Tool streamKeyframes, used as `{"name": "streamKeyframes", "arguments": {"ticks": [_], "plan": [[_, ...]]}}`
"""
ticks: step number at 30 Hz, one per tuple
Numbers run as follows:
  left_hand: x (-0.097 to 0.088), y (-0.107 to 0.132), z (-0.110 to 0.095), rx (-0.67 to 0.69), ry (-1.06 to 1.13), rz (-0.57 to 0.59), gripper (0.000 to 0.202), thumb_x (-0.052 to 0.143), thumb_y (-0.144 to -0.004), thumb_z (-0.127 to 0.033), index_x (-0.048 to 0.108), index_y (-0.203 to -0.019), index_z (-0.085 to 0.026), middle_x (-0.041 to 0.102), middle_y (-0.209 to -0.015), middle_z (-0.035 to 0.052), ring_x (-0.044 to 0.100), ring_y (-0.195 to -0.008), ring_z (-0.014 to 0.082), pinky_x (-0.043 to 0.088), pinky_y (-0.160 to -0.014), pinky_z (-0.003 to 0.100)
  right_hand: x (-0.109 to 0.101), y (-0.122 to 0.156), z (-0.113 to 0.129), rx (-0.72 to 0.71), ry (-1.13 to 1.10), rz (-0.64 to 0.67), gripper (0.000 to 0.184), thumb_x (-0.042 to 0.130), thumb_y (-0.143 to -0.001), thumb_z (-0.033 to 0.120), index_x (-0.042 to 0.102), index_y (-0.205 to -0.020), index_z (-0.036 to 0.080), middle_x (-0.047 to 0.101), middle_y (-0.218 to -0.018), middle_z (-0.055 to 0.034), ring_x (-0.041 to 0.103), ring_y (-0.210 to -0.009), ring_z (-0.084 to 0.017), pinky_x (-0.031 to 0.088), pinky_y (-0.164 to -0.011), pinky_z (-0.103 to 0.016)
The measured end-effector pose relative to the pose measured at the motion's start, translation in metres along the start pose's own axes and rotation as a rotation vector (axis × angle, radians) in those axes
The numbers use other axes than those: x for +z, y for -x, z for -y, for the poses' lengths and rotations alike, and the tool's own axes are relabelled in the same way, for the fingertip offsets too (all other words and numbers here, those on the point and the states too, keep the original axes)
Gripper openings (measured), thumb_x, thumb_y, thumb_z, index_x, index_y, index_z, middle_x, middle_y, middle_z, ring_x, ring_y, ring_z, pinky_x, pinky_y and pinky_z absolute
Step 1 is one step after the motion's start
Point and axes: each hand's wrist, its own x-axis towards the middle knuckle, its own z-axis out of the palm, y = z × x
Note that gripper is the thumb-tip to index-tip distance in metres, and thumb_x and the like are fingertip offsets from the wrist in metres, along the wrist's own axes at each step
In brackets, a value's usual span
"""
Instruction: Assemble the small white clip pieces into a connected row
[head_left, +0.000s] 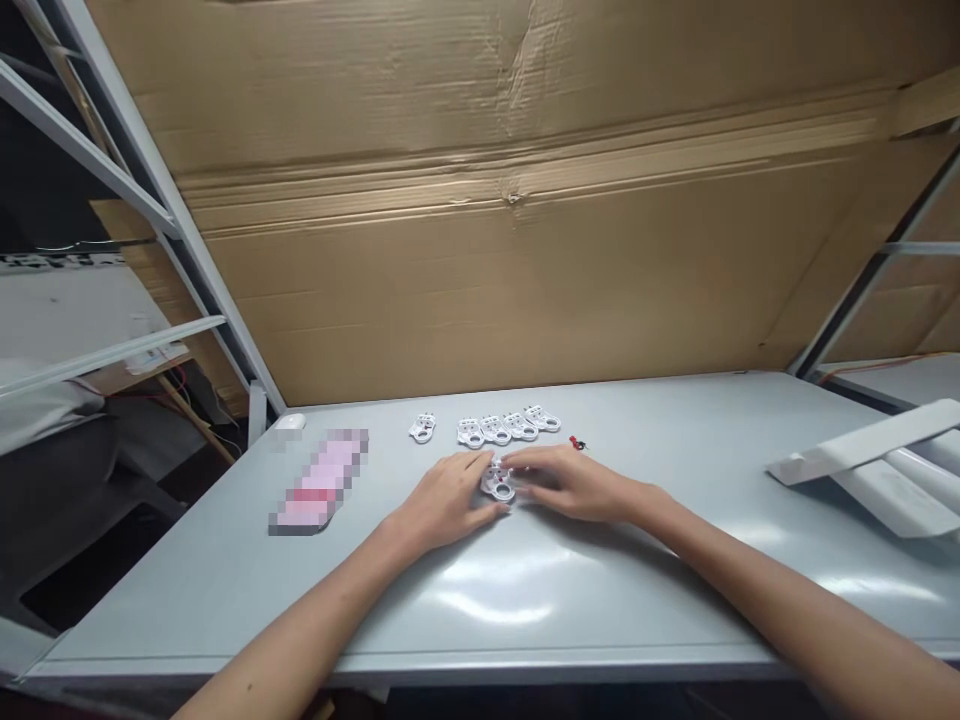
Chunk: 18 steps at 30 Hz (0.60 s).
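Grey tabletop, glossy, one. Left hand and right hand, bare, facing one another; fingers curled about one white ring-ended plastic piece, red-marked. Piece lies directly between the hands, about equally near each; long axis pointing away from the person, ring end nearest. Fingertips at its edges; whether pinched or merely resting, cannot tell. To the far right, white carton-like packaging, angled flaps; contents, if any, not discernible. To the left, pink rectangular item, pixelated. Beyond the right hand, small red-and-black item. Beyond the hands, row of four matching pieces; a fifth piece, apart, left. Far left, small white rounded object. Behind all, cardboard backing, creased.
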Motion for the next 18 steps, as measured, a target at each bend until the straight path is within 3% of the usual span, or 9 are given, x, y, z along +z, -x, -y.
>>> {"name": "streamKeyframes", "arguments": {"ticks": [4,7,15,18], "plan": [[-0.002,-0.001,-0.003,-0.027,-0.036,0.005,0.016,0.059,-0.089,-0.034,0.056,-0.096,-0.021,0.064,-0.099,0.0056,0.06,-0.092,0.0236,0.047,-0.079,0.034,0.0,0.001,0.006,-0.061,-0.008,0.054,0.048,0.052,-0.093,0.025,0.051,-0.141,0.027,0.058,-0.139,-0.0068,0.053,-0.126,-0.026,0.043,-0.104,-0.039],[-0.008,0.0,-0.003,-0.067,-0.063,0.026,0.011,0.059,-0.085,-0.031,0.055,-0.089,-0.021,0.062,-0.092,0.0043,0.059,-0.087,0.0227,0.046,-0.074,0.031,0.001,0.002,0.006,-0.032,0.025,0.064,0.05,0.052,-0.094,0.033,0.047,-0.144,0.025,0.055,-0.142,-0.0092,0.054,-0.125,-0.027,0.043,-0.104,-0.041],[-0.028,0.006,0.018,-0.235,-0.222,0.08,0.019,0.06,-0.081,-0.038,0.058,-0.088,-0.02,0.063,-0.096,0.0081,0.059,-0.095,0.0284,0.047,-0.08,0.037,0.002,0.003,0.003,0.073,0.167,0.076,0.05,0.051,-0.094,0.045,0.054,-0.137,0.019,0.056,-0.138,-0.0135,0.053,-0.125,-0.029,0.042,-0.104,-0.043],[-0.027,0.007,0.027,-0.271,-0.26,0.062,0.022,0.059,-0.085,-0.039,0.061,-0.096,-0.02,0.064,-0.107,0.0095,0.056,-0.111,0.0309,0.044,-0.093,0.041,0.003,0.003,0.002,0.09,0.186,0.073,0.047,0.051,-0.093,0.044,0.058,-0.132,0.019,0.056,-0.138,-0.0142,0.053,-0.124,-0.03,0.043,-0.103,-0.045]]}}
